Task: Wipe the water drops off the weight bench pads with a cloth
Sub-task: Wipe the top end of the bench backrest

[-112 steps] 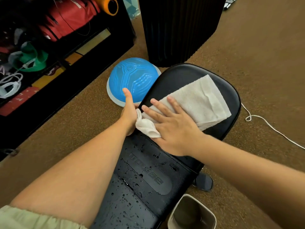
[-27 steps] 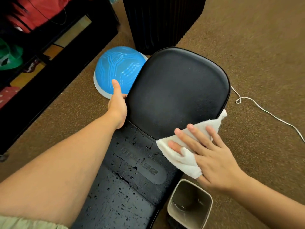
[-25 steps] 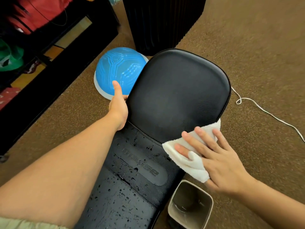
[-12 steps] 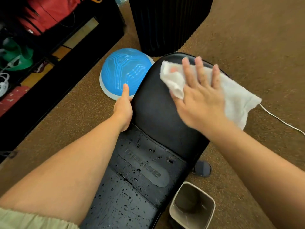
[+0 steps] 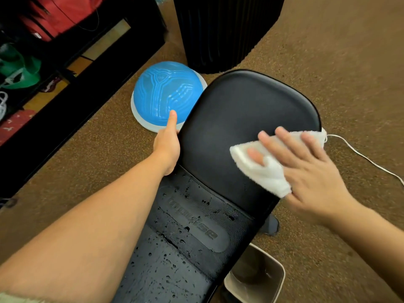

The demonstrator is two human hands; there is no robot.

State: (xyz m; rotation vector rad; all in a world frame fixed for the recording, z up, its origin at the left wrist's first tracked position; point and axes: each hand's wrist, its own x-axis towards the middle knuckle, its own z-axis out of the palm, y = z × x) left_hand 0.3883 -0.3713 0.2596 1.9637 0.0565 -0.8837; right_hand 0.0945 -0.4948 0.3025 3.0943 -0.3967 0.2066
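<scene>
The black weight bench runs away from me. Its far pad [image 5: 240,119] looks smooth and dry. The near pad [image 5: 185,248], with an embossed logo, is dotted with water drops. My right hand [image 5: 310,178] presses a folded white cloth [image 5: 264,171] flat on the far pad's near right part, fingers spread and straight; the image is blurred there. My left hand [image 5: 167,147] grips the far pad's left edge, thumb lying along the rim and fingers hidden beneath.
A blue half-dome balance trainer [image 5: 164,95] sits on the brown carpet left of the bench. A beige bin [image 5: 255,278] stands by the bench's near right side. A white cord [image 5: 367,158] trails right. A black ribbed object [image 5: 223,29] and a dark shelf [image 5: 65,51] stand beyond.
My right hand has swept the cloth from the far pad's far end back toward its near right edge. My left hand has kept its hold on the pad's left edge.
</scene>
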